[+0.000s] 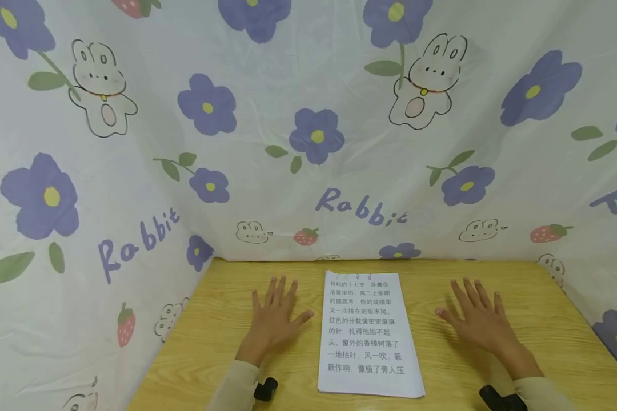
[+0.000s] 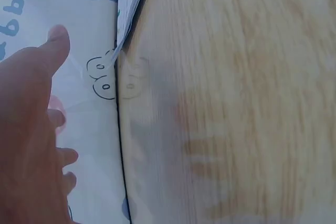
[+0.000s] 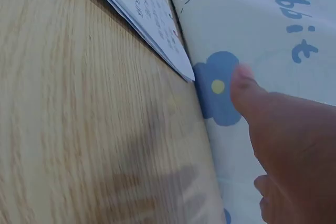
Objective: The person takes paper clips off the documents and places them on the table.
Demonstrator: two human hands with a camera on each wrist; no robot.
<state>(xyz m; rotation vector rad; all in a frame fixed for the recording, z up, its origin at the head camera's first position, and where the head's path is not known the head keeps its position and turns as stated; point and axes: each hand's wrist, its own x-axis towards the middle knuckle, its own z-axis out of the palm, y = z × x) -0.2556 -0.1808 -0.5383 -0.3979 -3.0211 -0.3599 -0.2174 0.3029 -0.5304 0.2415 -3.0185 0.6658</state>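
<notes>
A stack of white printed sheets [image 1: 367,337] lies on the wooden table, large Chinese text facing up and small rings or clips along its far edge. To its left is my left hand [image 1: 273,319], palm down with fingers spread, holding nothing. On the other side my right hand [image 1: 480,322] is spread the same way, also holding nothing. Both hands are apart from the paper. In the left wrist view the left hand [image 2: 31,114] appears over the table with its shadow below; the right hand [image 3: 289,140] likewise in the right wrist view.
The wooden table [image 1: 216,342] meets a hanging white cloth [image 1: 267,188] at its back, printed with purple flowers, rabbits and strawberries. The cloth also runs along the left and right sides. Dark wrist devices [image 1: 265,389] show at the sleeves.
</notes>
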